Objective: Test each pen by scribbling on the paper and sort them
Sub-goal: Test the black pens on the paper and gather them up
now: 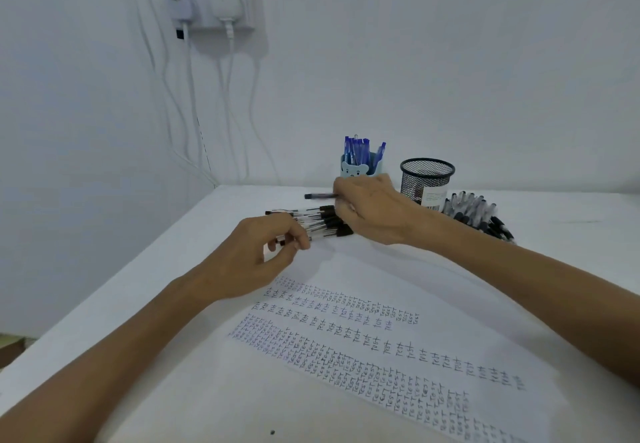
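Blue pens (356, 150) in bear cup (352, 170); left fingers (300, 239) pinching clear pen (282, 243), right fingers (343, 190) dark pen (319, 196)

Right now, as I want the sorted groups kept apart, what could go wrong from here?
The right hand, gripping a dark pen, hangs close by the loose black pens; it could scatter them.
The mesh cup stands just behind that hand and might get knocked.
The left hand pinches one black pen at the pile's edge; pulling may drag neighbours.
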